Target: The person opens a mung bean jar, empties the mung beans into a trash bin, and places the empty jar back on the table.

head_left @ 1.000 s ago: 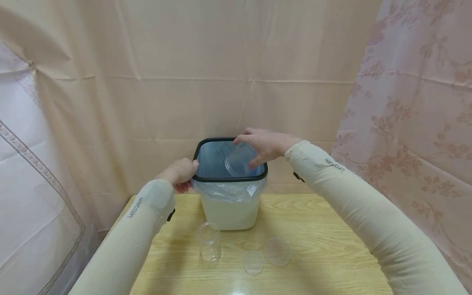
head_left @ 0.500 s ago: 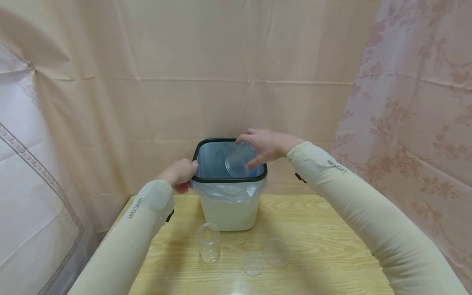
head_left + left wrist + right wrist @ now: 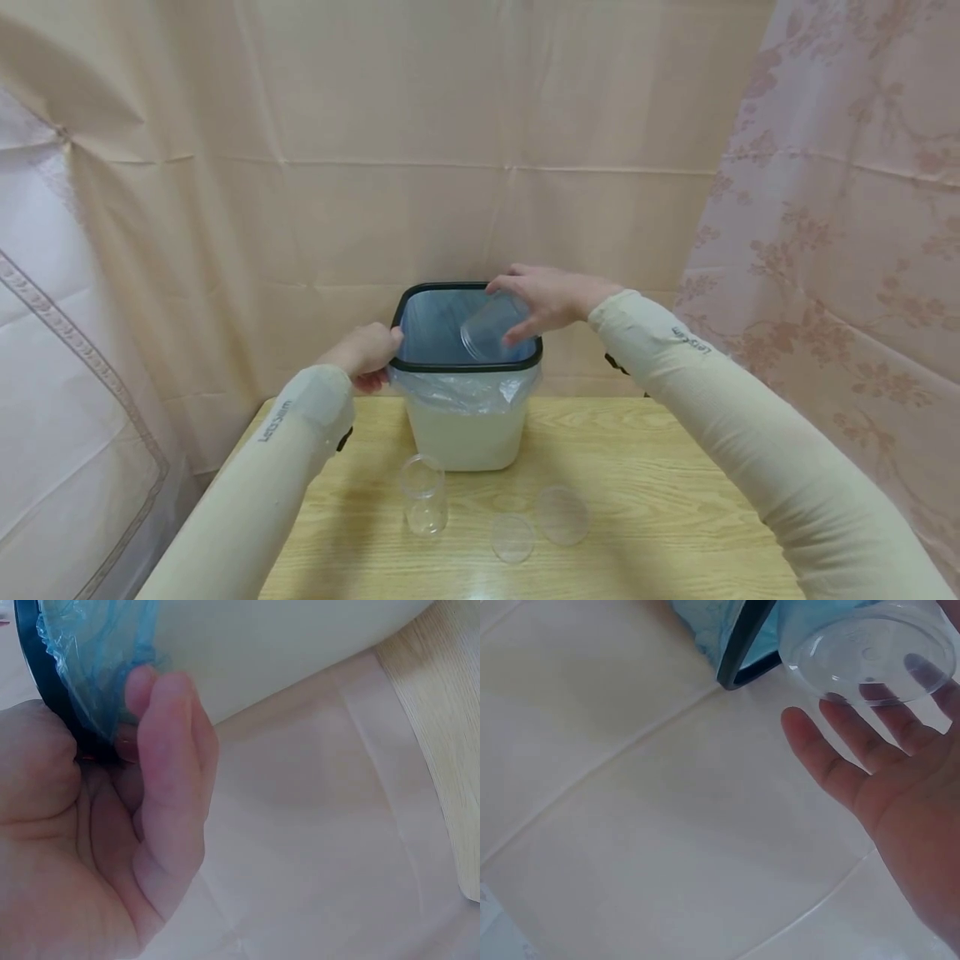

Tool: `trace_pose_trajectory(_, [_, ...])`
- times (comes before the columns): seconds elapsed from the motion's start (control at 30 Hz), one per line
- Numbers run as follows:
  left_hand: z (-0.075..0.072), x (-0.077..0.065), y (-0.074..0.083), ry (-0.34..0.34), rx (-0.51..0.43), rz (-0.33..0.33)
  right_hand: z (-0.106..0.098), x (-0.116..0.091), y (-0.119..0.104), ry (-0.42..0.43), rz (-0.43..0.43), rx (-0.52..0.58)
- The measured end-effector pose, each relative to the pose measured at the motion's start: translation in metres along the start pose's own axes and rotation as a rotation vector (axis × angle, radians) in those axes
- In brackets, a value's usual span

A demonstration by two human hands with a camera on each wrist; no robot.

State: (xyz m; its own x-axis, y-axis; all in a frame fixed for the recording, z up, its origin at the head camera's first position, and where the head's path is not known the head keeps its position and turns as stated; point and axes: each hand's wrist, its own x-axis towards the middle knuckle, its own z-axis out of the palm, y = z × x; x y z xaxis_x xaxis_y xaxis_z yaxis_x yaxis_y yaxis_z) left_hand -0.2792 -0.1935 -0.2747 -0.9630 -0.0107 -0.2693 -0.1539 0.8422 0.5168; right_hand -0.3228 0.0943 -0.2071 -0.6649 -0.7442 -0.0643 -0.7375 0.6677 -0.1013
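Note:
My left hand grips the black rim of a cream bin at its left side. In the left wrist view the thumb and fingers close round the rim, over the bluish plastic liner. Over the bin's opening, my right hand holds a clear plastic cup tilted, its mouth pointing down and left into the bin. The right wrist view shows the cup's round base with fingertips on it. Whether anything is inside the cup cannot be seen.
On the wooden table, a second clear cup stands in front of the bin. Two clear round discs, like lids, lie to its right. A beige curtain hangs close behind the bin.
My right hand and the tilted cup have shifted slightly to the right over the bin. The left hand stays on the rim, and the things on the table are unmoved.

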Motion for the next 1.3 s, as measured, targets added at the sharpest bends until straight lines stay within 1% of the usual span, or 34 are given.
trace_pose_trajectory(0.2, [0.001, 0.002, -0.001, -0.01, -0.009, 0.0, -0.003, -0.003, -0.001, -0.014, 0.014, 0.017])
trace_pose_trajectory(0.33, [0.001, 0.002, -0.001, -0.007, -0.018, -0.007, -0.004, -0.004, 0.001, -0.011, 0.004, 0.013])
trace_pose_trajectory(0.5, [0.0, 0.001, 0.0, -0.003, -0.02, -0.007, -0.005, -0.004, 0.002, -0.012, 0.014, 0.004])
trace_pose_trajectory(0.87, [0.0, 0.001, -0.002, 0.005, -0.011, -0.001, -0.006, -0.009, 0.003, 0.002, -0.013, 0.015])
trace_pose_trajectory(1.07, [0.001, 0.001, -0.002, -0.003, -0.007, 0.001, -0.007, -0.013, 0.005, 0.008, 0.007, 0.038])
trace_pose_trajectory(1.3, [0.001, 0.003, -0.003, 0.003, -0.012, 0.0, -0.007, -0.017, 0.008, 0.022, 0.026, 0.066])
